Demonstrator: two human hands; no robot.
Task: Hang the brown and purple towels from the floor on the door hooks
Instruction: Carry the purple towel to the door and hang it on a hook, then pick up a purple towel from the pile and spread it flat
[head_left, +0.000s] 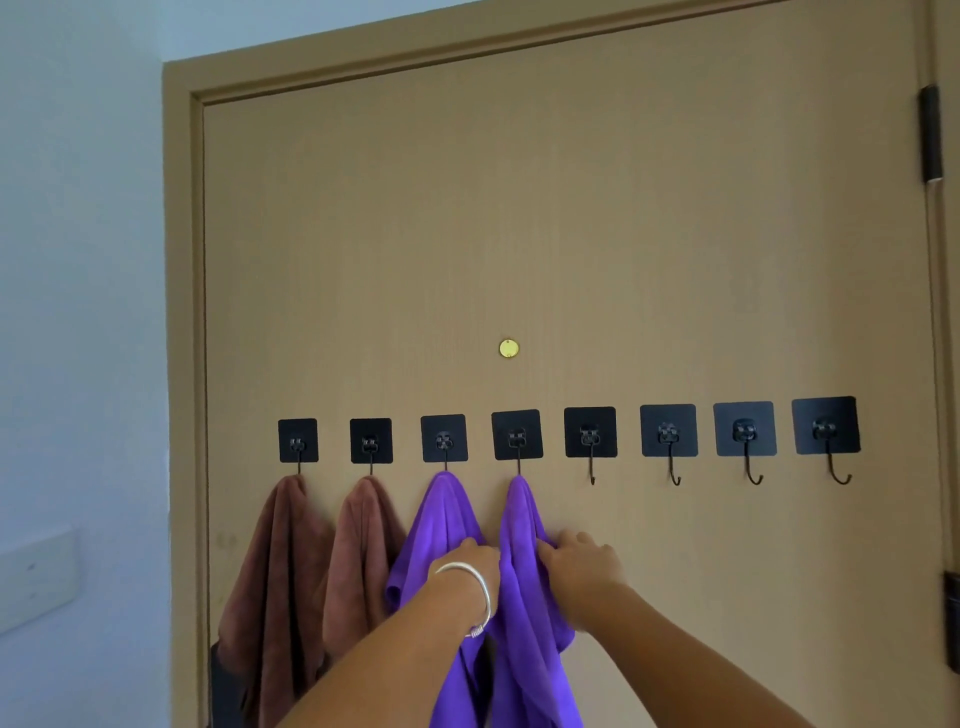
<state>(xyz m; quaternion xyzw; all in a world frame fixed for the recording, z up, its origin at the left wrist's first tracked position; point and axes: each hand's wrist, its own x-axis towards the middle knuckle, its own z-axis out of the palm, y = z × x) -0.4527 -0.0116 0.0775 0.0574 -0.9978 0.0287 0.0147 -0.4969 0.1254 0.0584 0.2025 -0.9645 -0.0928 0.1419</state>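
Door (571, 234) | purple towel (524, 597) hooked | both hands' fingers (550, 545) gripping its sides

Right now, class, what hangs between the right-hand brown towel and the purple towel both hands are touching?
In the head view, another purple towel hangs between the brown towel and the purple towel touched by the left hand and right hand.

Pale blue wall (78, 312), white wall plate (34, 577)
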